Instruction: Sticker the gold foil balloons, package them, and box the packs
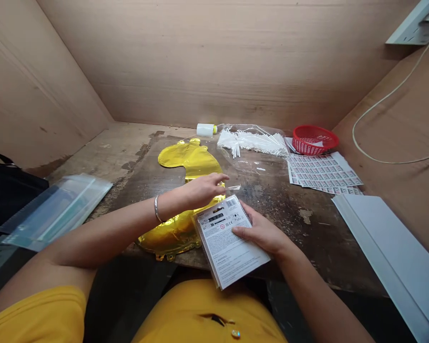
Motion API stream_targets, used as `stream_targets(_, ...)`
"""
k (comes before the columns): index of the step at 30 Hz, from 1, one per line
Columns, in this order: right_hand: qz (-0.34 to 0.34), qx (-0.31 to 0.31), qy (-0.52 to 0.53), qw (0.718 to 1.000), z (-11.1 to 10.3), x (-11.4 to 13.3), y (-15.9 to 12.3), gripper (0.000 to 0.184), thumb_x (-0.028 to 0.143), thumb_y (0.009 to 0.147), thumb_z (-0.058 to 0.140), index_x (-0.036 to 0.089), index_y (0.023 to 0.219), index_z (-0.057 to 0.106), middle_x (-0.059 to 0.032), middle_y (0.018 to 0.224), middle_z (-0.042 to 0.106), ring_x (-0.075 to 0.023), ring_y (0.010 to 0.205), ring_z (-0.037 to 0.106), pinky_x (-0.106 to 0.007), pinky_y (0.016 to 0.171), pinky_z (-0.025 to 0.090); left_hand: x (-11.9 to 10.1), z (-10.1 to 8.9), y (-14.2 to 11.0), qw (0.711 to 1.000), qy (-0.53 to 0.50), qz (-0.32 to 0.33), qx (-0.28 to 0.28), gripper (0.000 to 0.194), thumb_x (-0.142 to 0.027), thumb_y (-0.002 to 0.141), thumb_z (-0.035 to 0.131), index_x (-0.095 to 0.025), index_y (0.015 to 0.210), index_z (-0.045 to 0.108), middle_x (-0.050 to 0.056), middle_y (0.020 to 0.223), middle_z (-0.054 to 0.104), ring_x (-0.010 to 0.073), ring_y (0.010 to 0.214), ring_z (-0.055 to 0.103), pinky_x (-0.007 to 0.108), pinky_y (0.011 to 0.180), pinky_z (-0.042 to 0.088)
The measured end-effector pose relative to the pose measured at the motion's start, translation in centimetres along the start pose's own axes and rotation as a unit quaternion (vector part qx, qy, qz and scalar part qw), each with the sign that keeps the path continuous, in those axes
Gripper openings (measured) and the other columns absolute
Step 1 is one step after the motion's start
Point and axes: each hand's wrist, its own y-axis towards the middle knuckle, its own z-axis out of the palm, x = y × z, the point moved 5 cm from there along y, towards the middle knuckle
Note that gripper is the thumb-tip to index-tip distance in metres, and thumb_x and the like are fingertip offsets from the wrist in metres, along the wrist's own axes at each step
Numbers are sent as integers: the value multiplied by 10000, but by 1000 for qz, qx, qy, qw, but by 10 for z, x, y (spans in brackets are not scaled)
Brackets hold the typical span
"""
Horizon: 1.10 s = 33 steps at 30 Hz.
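Observation:
My left hand (203, 190), with a silver bangle (157, 208) on its wrist, hangs just above a gold foil balloon (189, 159) lying flat on a worn wooden board (289, 228). A small clear plastic strip (234, 187) lies just past its fingertips, and I cannot tell if they touch it. My right hand (259, 233) grips a white-backed retail packet (225, 243) with a barcode, tilted over the board's near edge. The packet and my left forearm hide the balloon's middle.
Behind the balloon stand a white bottle with a yellow cap (205, 129), a clear bag of white sticks (252, 142) and a red plastic basket (314, 140). A sheet of printed labels (323, 174) lies right, a white panel (389, 257) nearer, clear plastic sleeves (55, 212) left. Wooden walls surround the bench.

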Motion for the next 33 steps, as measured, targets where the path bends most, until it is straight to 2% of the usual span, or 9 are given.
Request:
stream_targets(4, -4, -2, 6, 1000, 1, -3, 1, 869, 309, 675, 815, 242, 1435, 400, -115, 1306, 621, -305, 1140, 618, -502, 972, 484, 2, 10, -2, 1000, 19, 4, 24, 329, -16, 889, 487, -116, 1165, 635, 135, 1225, 663, 204, 1035, 617, 317, 877, 517)
stream_targets(7, -15, 4, 8, 1000, 1, 1, 2, 833, 310, 671, 815, 242, 1407, 430, -105, 1275, 636, -296, 1126, 622, -488, 968, 485, 2, 13, -2, 999, 23, 27, 19, 345, -71, 929, 471, -120, 1250, 586, 123, 1284, 638, 199, 1071, 601, 325, 912, 502)
stream_targets(11, -17, 13, 4, 1000, 0, 9, 6, 804, 300, 655, 821, 224, 1363, 450, -103, 1236, 648, -277, 1053, 647, -469, 942, 496, -5, 7, -3, 995, 25, 97, -14, 317, -129, 962, 458, -117, 1252, 586, 130, 1298, 628, 192, 1007, 621, 339, 896, 504)
stream_targets(14, -11, 12, -9, 1000, -3, 10, 11, 856, 288, 647, 826, 233, 1398, 418, -98, 1247, 642, -282, 1069, 641, -478, 957, 491, -9, 3, -5, 991, 32, 127, -21, 300, -110, 957, 458, -137, 1211, 615, 119, 1298, 632, 191, 992, 631, 338, 871, 504)
stream_targets(20, -23, -48, -53, 997, -21, 16, 13, 1072, 325, 656, 830, 259, 1533, 217, -121, 1443, 499, -318, 1213, 564, -521, 1043, 432, -18, -13, -7, 987, 37, 145, -53, 279, -87, 930, 500, -139, 1159, 651, 107, 1207, 682, 171, 819, 636, 320, 778, 512)
stream_targets(23, -41, -87, -115, 989, -25, 28, 9, 1127, 339, 667, 826, 270, 1556, 137, -115, 1514, 415, -334, 1268, 517, -534, 1081, 394, -19, -25, -6, 988, 24, 145, -51, 310, -96, 935, 503, -142, 1217, 625, 114, 1219, 675, 184, 875, 648, 330, 794, 523)
stream_targets(26, -64, -117, -171, 976, -21, 38, 4, 1098, 333, 693, 808, 277, 1558, 134, -106, 1510, 423, -339, 1294, 493, -548, 1109, 349, -17, -34, -5, 988, 0, 146, -50, 428, -75, 935, 489, -214, 1336, 543, 95, 1251, 659, 181, 961, 651, 326, 846, 529)
stream_targets(29, -108, -145, -209, 961, -15, 46, -6, 1020, 334, 720, 786, 287, 1548, 192, -91, 1498, 444, -333, 1321, 471, -543, 1135, 312, -14, -37, -8, 986, 7, 128, -107, 502, -89, 948, 465, -259, 1420, 435, 109, 1264, 630, 183, 980, 645, 327, 843, 546)
stream_targets(33, -162, -183, -254, 936, -8, 49, -21, 954, 367, 773, 744, 314, 1546, 189, -72, 1491, 460, -322, 1351, 446, -538, 1151, 293, -2, -38, -17, 959, 12, 23, -281, 585, -82, 946, 437, -269, 1479, 285, 121, 1248, 562, 199, 1074, 604, 348, 863, 564)
